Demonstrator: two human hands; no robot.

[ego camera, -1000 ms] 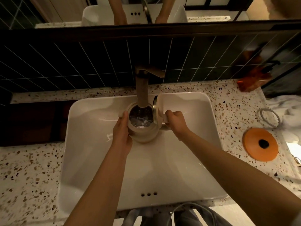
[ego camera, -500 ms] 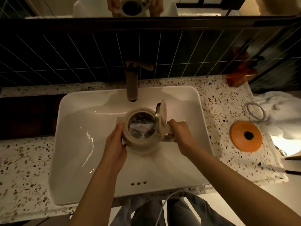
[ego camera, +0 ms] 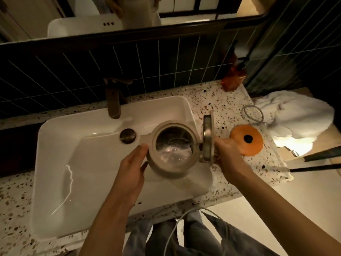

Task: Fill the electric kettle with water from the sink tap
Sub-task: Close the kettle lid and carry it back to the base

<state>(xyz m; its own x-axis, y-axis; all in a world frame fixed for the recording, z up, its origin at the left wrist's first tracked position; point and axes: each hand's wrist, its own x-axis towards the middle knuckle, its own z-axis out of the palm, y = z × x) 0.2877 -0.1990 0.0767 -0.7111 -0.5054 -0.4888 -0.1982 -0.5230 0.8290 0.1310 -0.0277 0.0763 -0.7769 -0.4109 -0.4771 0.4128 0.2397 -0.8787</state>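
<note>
The cream electric kettle hangs over the right part of the white sink, its lid hinged upright and water visible inside. My right hand grips the handle on the kettle's right side. My left hand presses flat against the kettle's left wall. The bronze tap stands at the back of the sink, up and left of the kettle, with no stream visible. The round drain plug lies just left of the kettle's spout.
An orange round kettle base with a white cord sits on the speckled counter right of the sink. A white towel lies beyond it, an amber bottle at the back. Dark tiles and a mirror rise behind.
Both hands have carried the kettle out from under the tap, toward me and to the right, as far as the sink's right edge. The lid stays up.
</note>
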